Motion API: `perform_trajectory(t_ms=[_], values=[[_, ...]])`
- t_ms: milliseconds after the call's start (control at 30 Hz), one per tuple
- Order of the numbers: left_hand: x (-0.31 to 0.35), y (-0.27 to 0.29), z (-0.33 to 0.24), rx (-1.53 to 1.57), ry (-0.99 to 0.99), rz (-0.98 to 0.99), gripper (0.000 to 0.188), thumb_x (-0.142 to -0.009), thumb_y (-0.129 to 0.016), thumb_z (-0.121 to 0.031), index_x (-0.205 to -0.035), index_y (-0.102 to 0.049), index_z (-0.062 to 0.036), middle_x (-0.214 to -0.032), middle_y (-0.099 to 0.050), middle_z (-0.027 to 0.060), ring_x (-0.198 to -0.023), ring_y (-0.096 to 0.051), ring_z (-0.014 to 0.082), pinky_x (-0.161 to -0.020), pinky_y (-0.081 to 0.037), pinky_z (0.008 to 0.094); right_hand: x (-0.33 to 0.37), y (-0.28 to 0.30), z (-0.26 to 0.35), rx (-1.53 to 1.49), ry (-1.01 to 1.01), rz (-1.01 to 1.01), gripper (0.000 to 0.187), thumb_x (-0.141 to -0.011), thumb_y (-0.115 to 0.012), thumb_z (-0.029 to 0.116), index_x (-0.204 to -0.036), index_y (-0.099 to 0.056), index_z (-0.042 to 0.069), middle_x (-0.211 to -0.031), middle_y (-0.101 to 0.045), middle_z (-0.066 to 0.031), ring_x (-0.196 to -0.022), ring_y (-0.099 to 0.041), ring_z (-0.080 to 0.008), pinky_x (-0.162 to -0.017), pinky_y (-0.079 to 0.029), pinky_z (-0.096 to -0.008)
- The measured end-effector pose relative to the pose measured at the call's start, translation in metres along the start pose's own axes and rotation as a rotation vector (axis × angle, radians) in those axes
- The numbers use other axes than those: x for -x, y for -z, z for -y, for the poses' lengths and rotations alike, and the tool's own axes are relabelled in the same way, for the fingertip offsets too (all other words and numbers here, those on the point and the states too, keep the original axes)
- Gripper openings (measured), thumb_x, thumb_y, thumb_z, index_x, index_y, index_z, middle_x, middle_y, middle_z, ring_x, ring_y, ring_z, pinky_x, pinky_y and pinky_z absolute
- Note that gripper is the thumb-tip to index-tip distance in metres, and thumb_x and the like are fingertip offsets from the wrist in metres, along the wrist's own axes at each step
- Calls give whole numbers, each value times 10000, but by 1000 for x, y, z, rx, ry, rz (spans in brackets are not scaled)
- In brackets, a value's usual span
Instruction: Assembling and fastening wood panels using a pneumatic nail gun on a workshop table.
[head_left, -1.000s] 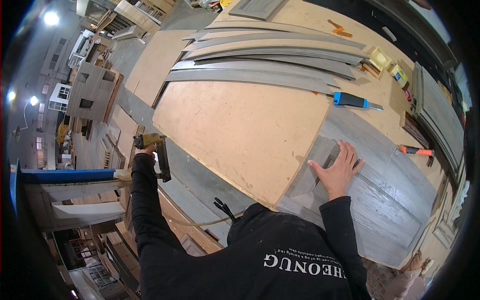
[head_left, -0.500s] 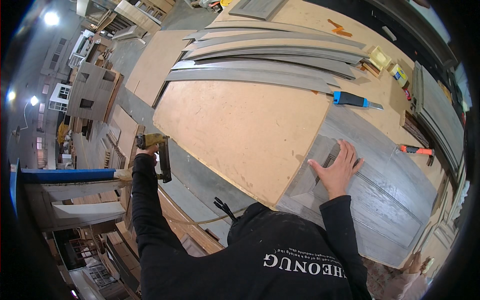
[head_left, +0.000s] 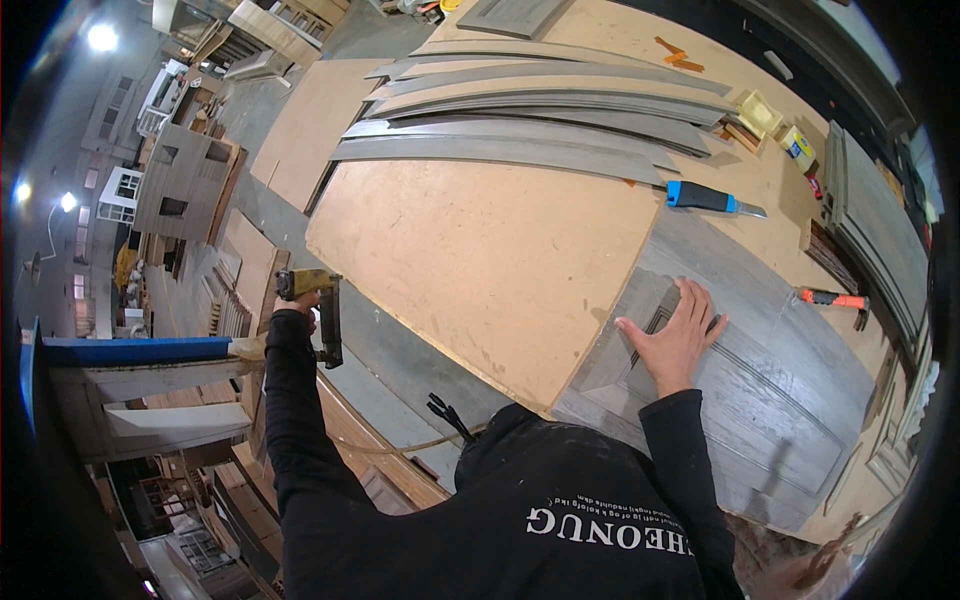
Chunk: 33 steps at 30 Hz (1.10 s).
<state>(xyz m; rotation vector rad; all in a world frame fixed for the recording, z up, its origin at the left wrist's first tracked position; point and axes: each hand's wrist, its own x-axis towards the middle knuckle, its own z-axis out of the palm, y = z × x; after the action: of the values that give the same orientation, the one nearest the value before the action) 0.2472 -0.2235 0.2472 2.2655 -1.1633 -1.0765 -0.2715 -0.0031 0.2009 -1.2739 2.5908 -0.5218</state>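
Observation:
My left hand (head_left: 306, 302) is closed round the grip of a nail gun (head_left: 310, 284), yellow and black, held out past the table's left edge with its dark magazine hanging down. My right hand (head_left: 676, 340) lies with fingers spread on a grey wood-grain panel door (head_left: 770, 320), over its moulded frame near the left end. Beyond that hand, a blue and black utility knife (head_left: 702, 198) rests on the table close to the door's far edge. Toward the right, an orange and black tool (head_left: 834, 299) touches the door's rim.
Grey trim strips (head_left: 520, 140) lie in a row across the far side of the tan tabletop (head_left: 480, 250). A yellow tray (head_left: 762, 115) and a small bottle (head_left: 797, 150) stand at the far right. At the lower right is another person's arm (head_left: 815, 570). A hose (head_left: 400, 443) runs behind my left arm.
My left hand and the nail gun have shifted very slightly; my right hand keeps its place. At the lower right the other person's hand has moved, and a shadow now falls on the door.

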Motion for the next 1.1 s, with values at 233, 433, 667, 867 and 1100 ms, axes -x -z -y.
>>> perform_trajectory(t_ms=[233,433,667,867,1100], values=[[10,-2,-10,0,-8,75,152,-687,-642,-164,-761,-551,-69,-455,-427,20,-321,-394,140,-312,-339,286,-1,1,-1,7,-3,10,925,-520,-749,554,-1239,-369,115,-1295,-356,-76,-1284,-226,-235,-1037,-12,-590],[8,-2,-6,20,12,57,139,-692,-639,-153,-765,-545,-82,-453,-417,13,-321,-388,135,-311,-327,287,0,1,0,2,-6,9,930,-518,-746,563,-1240,-371,112,-1292,-357,-79,-1285,-224,-238,-1034,-22,-592],[9,-4,-8,-48,4,73,135,-692,-639,-144,-769,-542,-91,-442,-406,12,-311,-377,137,-306,-317,296,-1,-2,-3,-7,10,-12,927,-522,-744,554,-1243,-368,109,-1291,-357,-84,-1285,-224,-241,-1033,-16,-592],[13,-4,-9,27,18,60,132,-684,-643,-130,-764,-544,-95,-441,-404,11,-311,-378,139,-303,-308,297,-1,-2,-3,-6,11,-14,930,-523,-742,554,-1244,-365,104,-1290,-357,-90,-1284,-226,-248,-1033,-12,-594],[-5,2,6,-12,27,76,145,-678,-652,-137,-777,-556,-90,-448,-420,13,-315,-387,137,-307,-321,295,0,-2,-2,-7,14,-8,941,-521,-741,560,-1250,-361,103,-1293,-354,-96,-1284,-225,-254,-1034,-3,-591]])
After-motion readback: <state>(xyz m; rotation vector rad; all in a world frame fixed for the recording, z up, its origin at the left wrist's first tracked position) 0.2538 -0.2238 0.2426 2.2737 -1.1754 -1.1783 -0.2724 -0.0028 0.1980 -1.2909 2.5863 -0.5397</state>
